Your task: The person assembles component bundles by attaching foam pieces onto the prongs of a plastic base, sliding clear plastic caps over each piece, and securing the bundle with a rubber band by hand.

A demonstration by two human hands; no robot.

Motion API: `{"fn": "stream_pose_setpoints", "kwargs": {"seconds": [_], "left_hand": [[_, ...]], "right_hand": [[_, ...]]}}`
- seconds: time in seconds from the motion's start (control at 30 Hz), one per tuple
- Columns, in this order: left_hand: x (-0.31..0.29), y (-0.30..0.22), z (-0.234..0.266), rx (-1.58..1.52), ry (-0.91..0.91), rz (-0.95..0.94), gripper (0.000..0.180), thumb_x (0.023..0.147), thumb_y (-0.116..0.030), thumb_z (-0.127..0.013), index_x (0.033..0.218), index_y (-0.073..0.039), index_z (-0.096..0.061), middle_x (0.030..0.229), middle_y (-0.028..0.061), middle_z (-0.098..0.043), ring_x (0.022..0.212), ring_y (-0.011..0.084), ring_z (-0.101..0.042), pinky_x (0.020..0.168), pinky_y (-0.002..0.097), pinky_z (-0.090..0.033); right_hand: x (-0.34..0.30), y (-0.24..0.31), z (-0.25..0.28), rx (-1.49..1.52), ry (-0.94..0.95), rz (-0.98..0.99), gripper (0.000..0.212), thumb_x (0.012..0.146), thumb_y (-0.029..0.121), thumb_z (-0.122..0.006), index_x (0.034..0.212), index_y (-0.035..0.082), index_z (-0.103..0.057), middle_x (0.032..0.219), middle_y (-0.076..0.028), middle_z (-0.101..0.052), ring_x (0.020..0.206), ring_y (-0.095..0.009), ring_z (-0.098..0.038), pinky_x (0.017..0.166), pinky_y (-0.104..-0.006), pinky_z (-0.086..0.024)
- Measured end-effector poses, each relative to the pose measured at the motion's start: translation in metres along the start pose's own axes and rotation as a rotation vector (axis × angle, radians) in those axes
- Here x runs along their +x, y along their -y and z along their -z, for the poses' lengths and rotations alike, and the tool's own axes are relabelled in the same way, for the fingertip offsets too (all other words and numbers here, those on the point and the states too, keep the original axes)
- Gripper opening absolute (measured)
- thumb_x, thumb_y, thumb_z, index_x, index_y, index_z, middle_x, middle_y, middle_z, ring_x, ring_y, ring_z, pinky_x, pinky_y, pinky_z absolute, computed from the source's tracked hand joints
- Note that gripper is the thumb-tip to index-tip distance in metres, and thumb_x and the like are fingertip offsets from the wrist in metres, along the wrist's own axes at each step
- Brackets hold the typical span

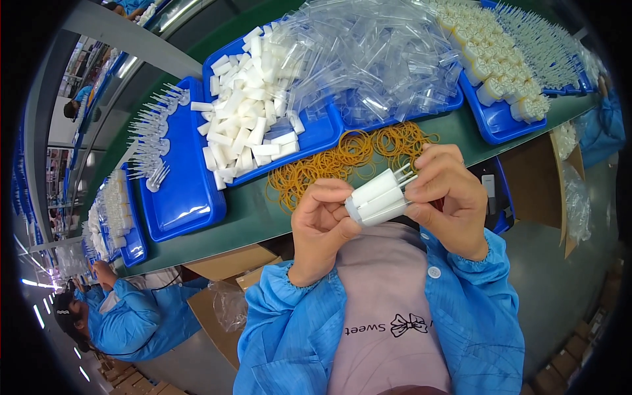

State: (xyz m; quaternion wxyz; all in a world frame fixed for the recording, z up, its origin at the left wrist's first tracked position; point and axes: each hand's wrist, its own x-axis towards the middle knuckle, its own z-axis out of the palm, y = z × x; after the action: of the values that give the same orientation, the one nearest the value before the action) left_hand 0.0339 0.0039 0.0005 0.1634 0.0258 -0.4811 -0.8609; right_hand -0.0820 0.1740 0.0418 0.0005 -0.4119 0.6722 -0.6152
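In front of my chest I hold a white, ribbed cylindrical piece [376,199] in both hands, tilted with its thin prongs up to the right. My left hand [317,227] is closed round its lower end, where a greyish translucent cap shows. My right hand [455,197] pinches the pronged end between thumb and fingers. Just beyond the hands, a loose pile of amber rubber bands [322,170] lies on the green tabletop [263,224].
White blocks [247,122] and clear plastic sleeves [388,59] heap in blue trays behind the bands. Left, a blue tray [184,207] holds clear pronged parts [155,128]. Right, banded white pieces [497,72] fill another tray. A co-worker [131,316] in blue is at left; cardboard boxes [536,184] flank me.
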Motion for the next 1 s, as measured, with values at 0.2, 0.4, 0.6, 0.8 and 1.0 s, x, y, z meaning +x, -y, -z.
{"fn": "stream_pose_setpoints", "kwargs": {"seconds": [0.2,0.4,0.6,0.8,1.0], "left_hand": [[0.001,-0.004,0.002,-0.022,-0.02,0.056,0.04,0.077,-0.003,-0.074,0.11,0.001,-0.051,0.116,0.0113,-0.047,0.104,0.0188,-0.056,0.089,0.0312,-0.049],[0.001,-0.007,0.003,0.017,0.015,0.027,0.044,0.077,-0.002,-0.071,0.114,0.001,-0.049,0.118,0.0127,-0.051,0.107,0.0208,-0.056,0.095,0.0348,-0.045],[0.004,-0.006,0.01,-0.126,-0.155,0.157,0.038,0.082,-0.004,-0.063,0.117,-0.001,-0.049,0.114,0.0109,-0.057,0.107,0.0182,-0.056,0.095,0.032,-0.042],[0.003,-0.006,0.012,-0.236,-0.246,0.176,0.039,0.086,-0.015,-0.063,0.12,-0.002,-0.048,0.116,0.0114,-0.058,0.104,0.02,-0.059,0.089,0.034,-0.049],[0.005,-0.002,0.005,-0.278,-0.265,0.172,0.044,0.087,-0.017,-0.062,0.124,-0.001,-0.045,0.116,0.0125,-0.058,0.105,0.0218,-0.059,0.088,0.0353,-0.05]], "right_hand": [[0.004,0.0,-0.001,-0.017,0.028,-0.017,0.018,0.065,0.01,-0.08,0.079,0.007,-0.067,0.082,-0.003,-0.064,0.092,-0.024,-0.054,0.084,-0.0356,-0.042],[0.022,0.004,0.008,0.042,0.225,-0.007,0.016,0.069,0.006,-0.075,0.083,0.006,-0.067,0.089,-0.006,-0.061,0.093,-0.022,-0.054,0.084,-0.0335,-0.041],[0.051,-0.066,0.048,-0.277,-0.122,-0.208,0.018,0.077,0.01,-0.067,0.095,0.005,-0.064,0.094,-0.005,-0.059,0.093,-0.019,-0.055,0.081,-0.0302,-0.042],[0.048,-0.09,0.049,-0.903,0.085,0.005,0.024,0.072,0.011,-0.071,0.095,0.011,-0.066,0.093,-0.006,-0.058,0.087,-0.028,-0.051,0.074,-0.0377,-0.039],[0.045,-0.087,0.062,-0.845,0.066,0.034,0.025,0.071,0.007,-0.071,0.096,0.009,-0.066,0.095,-0.006,-0.058,0.085,-0.027,-0.053,0.073,-0.0366,-0.04]]}}
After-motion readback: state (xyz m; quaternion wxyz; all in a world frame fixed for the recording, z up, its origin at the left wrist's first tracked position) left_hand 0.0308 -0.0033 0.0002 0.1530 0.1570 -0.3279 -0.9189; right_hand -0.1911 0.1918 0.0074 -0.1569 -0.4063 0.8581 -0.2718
